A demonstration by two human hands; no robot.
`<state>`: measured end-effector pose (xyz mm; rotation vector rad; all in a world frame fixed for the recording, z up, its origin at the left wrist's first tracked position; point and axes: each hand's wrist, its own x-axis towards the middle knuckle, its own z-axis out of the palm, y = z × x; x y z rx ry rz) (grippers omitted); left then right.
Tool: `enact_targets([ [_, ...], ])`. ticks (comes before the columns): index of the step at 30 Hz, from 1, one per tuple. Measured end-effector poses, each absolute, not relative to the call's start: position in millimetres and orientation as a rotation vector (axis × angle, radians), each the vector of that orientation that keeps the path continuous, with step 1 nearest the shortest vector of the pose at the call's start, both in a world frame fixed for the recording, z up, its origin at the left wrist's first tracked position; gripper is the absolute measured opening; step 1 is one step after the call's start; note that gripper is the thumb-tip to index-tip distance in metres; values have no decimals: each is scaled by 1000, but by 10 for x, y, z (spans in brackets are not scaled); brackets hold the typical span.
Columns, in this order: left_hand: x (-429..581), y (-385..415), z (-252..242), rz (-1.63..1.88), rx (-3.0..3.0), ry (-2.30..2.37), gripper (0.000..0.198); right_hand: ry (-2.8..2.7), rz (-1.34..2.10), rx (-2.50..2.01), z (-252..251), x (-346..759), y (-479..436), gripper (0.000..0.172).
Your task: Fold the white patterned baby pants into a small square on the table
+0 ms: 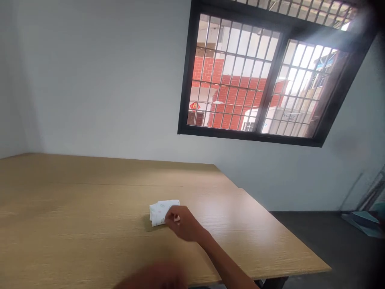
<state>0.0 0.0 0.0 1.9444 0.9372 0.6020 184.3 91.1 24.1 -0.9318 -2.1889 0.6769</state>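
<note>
One folded white cloth [158, 212] sits on the wood-toned surface [90, 208], to the left of the right hand [183, 224] and slightly farther from the person. Its right end runs behind the fingers, so in this view hand and cloth overlap. The visible part is longer across than deep, its far edge nearly parallel to the seam [120, 184] beyond it – the long axis thus seems to run left to right, roughly crosswise to the forearm, which slants in from the lower right.

The right hand is clearly the nearer of the two. Its fingers are curled, with thumb and forefinger close together at the cloth's near right corner; whether they pinch fabric or only hover over it, I cannot tell. The left hand [156, 275] is a blur at the bottom edge, apart from the cloth, and its state cannot be made out.

The cloth looks soft and thin, folded into a small, flattish packet – faint scattered print on white, layered edges at its left end, one layer jutting past another. A soft shadow lies along its near left side.
</note>
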Motion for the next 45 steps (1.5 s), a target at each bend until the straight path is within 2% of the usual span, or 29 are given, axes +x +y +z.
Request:
enact_targets([
  [6,279,1224,135,776,2159,1489,12,-2104,343,-1100,-292,1631,1952,8],
  [8,237,1507,58,739,2275,1570,12,-2034,285,-1143,-489,1668,2053,17],
  [10,149,1652,-21,670,2352,1550,12,-1966,351,-1207,-606,1722,2058,30],
  [11,105,1682,-51,645,2372,1524,12,-1959,389,-1235,-628,1745,2040,32],
  [16,27,1669,-148,717,2454,1431,11,-2036,421,-1308,-505,1779,1924,2],
  [22,115,1659,-274,658,2511,1565,8,-2042,460,-1314,-342,1773,1889,8],
  [27,102,1665,-330,602,2425,1725,26,-1991,776,-1386,-259,1879,1947,40],
  [31,45,1727,-351,605,2355,1574,22,-1852,1096,-1340,-244,1954,1957,32],
  [35,24,1787,-342,789,2282,1486,13,-1690,1375,-1196,-245,1986,1972,24],
  [42,66,1808,-358,947,2165,1262,25,-1398,1580,-1163,-237,2030,2028,40],
  [45,58,1784,-339,937,2094,1109,24,-1468,1640,-1047,-226,2071,2013,38],
])
